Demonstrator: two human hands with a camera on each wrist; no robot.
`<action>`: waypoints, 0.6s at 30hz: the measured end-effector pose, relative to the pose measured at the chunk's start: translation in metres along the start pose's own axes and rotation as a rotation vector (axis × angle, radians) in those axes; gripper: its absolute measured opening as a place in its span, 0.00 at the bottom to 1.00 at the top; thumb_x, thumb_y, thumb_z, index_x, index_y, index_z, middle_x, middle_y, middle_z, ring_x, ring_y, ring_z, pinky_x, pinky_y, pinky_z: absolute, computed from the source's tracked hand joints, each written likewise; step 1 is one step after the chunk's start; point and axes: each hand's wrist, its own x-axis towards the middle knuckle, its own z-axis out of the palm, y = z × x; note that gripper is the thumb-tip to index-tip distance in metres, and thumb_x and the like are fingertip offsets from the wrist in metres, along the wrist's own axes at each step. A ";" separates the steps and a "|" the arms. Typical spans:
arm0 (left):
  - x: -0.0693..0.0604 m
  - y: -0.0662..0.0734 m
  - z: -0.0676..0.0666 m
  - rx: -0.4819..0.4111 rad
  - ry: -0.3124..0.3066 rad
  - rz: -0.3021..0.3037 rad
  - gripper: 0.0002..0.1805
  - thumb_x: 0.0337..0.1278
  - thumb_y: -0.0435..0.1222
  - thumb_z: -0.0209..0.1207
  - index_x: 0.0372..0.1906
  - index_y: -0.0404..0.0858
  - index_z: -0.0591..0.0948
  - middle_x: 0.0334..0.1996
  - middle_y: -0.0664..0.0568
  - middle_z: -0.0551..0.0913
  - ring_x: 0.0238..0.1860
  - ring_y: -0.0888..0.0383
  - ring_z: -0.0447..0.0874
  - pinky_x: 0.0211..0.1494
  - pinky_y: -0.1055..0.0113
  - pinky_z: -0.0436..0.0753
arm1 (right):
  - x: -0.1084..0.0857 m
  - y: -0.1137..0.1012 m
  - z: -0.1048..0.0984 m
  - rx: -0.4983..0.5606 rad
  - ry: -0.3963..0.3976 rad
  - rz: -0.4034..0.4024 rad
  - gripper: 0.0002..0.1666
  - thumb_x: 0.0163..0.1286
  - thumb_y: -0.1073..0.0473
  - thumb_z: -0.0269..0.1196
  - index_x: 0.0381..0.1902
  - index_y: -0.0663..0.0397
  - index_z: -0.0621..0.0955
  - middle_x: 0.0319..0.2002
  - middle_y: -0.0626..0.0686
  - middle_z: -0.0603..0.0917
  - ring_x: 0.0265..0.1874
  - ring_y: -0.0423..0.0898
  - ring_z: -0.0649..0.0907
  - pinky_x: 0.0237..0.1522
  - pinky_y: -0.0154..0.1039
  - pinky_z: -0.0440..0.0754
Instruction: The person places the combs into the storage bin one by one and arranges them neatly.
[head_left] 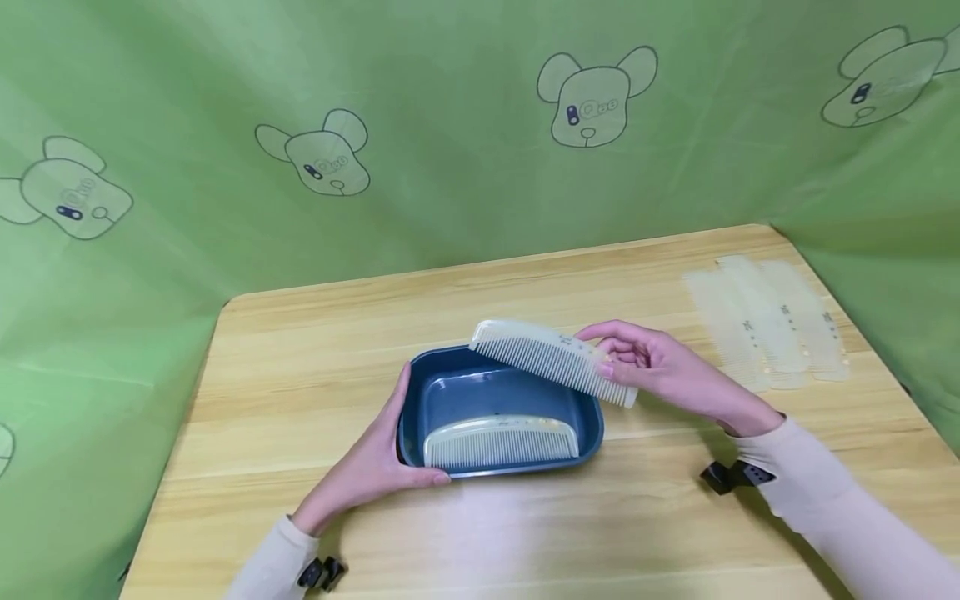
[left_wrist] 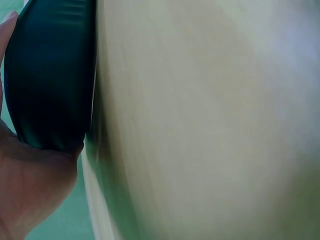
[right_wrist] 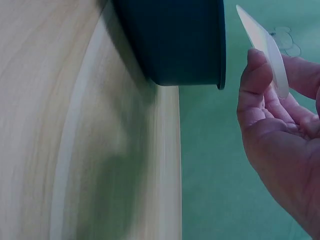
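Note:
A dark blue plastic box (head_left: 487, 390) stands on the table, and my left hand (head_left: 378, 450) grips its left end, thumb along the near rim. In the left wrist view the palm (left_wrist: 37, 182) lies against the box's wall (left_wrist: 50, 75). Inside, near the front wall, lies a pale comb (head_left: 498, 442), teeth toward me. A second pale comb (head_left: 551, 354) is tilted above the box's right back part, pinched near its right end between thumb and fingers of my right hand (head_left: 652, 367). The right wrist view shows this comb (right_wrist: 267, 50) edge-on, above the rim.
Several similar pale combs (head_left: 772, 321) lie side by side, overlapping, at the right back of the wooden table (head_left: 315, 350). A green curtain (head_left: 450, 183) with bear-head prints hangs behind the table and at both sides. Black wrist cameras (head_left: 735, 477) sit below both sleeves.

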 end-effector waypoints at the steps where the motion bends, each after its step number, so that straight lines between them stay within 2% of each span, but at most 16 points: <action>1: 0.000 0.001 -0.001 0.002 -0.002 -0.002 0.84 0.42 0.48 0.89 0.90 0.63 0.33 0.89 0.55 0.38 0.87 0.45 0.43 0.82 0.35 0.53 | 0.001 0.000 0.002 -0.015 -0.011 -0.007 0.27 0.83 0.64 0.64 0.76 0.53 0.77 0.47 0.59 0.86 0.41 0.51 0.84 0.40 0.38 0.84; 5: -0.001 0.003 -0.002 0.008 -0.004 -0.001 0.84 0.42 0.49 0.89 0.90 0.62 0.33 0.89 0.54 0.37 0.87 0.45 0.42 0.82 0.35 0.52 | 0.006 0.000 0.008 -0.039 -0.041 -0.028 0.26 0.83 0.64 0.64 0.75 0.50 0.78 0.45 0.57 0.87 0.41 0.51 0.85 0.40 0.38 0.84; 9: -0.003 0.002 -0.001 0.000 0.002 0.004 0.84 0.42 0.47 0.89 0.90 0.62 0.33 0.89 0.54 0.37 0.87 0.45 0.42 0.82 0.35 0.52 | 0.010 0.001 0.015 -0.009 -0.079 -0.045 0.26 0.82 0.65 0.65 0.74 0.52 0.79 0.44 0.58 0.86 0.39 0.50 0.84 0.39 0.37 0.84; 13: -0.002 0.000 0.002 0.001 -0.007 0.002 0.84 0.43 0.47 0.89 0.90 0.61 0.33 0.90 0.50 0.36 0.87 0.46 0.40 0.82 0.37 0.51 | 0.013 -0.001 0.022 -0.021 -0.095 -0.044 0.26 0.81 0.65 0.66 0.73 0.50 0.80 0.43 0.57 0.85 0.38 0.49 0.82 0.38 0.36 0.83; 18: -0.001 -0.001 -0.001 0.005 -0.006 -0.010 0.84 0.43 0.48 0.89 0.89 0.63 0.33 0.90 0.54 0.36 0.87 0.48 0.41 0.82 0.38 0.51 | 0.019 -0.008 0.028 -0.065 -0.108 -0.028 0.24 0.81 0.61 0.68 0.71 0.45 0.81 0.41 0.54 0.84 0.36 0.49 0.81 0.36 0.36 0.81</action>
